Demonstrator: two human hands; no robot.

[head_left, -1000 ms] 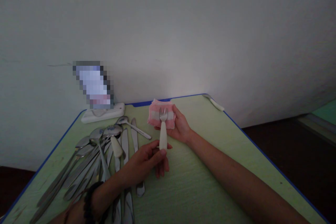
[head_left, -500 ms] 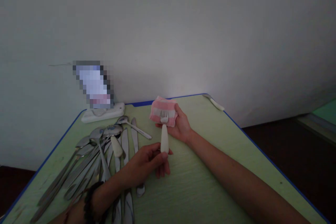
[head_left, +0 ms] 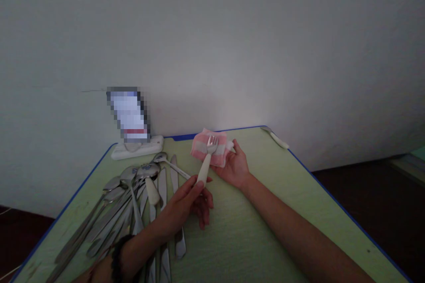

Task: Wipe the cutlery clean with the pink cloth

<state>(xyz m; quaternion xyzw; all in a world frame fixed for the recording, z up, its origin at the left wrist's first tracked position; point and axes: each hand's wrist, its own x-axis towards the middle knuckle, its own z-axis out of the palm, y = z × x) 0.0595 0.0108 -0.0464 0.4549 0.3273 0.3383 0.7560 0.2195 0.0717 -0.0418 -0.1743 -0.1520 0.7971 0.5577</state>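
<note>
My left hand [head_left: 191, 202] pinches the white handle of a fork [head_left: 205, 167] between thumb and fingers, its metal tines pointing up and away from me. Behind the tines spreads a pink-and-white striped cloth [head_left: 199, 146], supported by my right hand [head_left: 234, 166]. That hand's thumb is raised at the cloth's right edge, and its other fingers are partly hidden underneath. The fork head lies in front of the cloth; whether they touch I cannot tell. Under and beside my left forearm lies a pile of metal spoons [head_left: 129, 176] and table knives [head_left: 179, 239].
A phone [head_left: 129, 112] with a blurred screen stands on a white holder [head_left: 137, 149] at the back left. Another white-handled utensil [head_left: 279, 139] lies at the table's far right corner. The green table [head_left: 239, 239] has a blue edge and meets a pale wall [head_left: 212, 44].
The fork has tilted, its handle end swinging left and its tines right. My right thumb has lifted from the cloth's face towards its edge. The whole view has shifted slightly.
</note>
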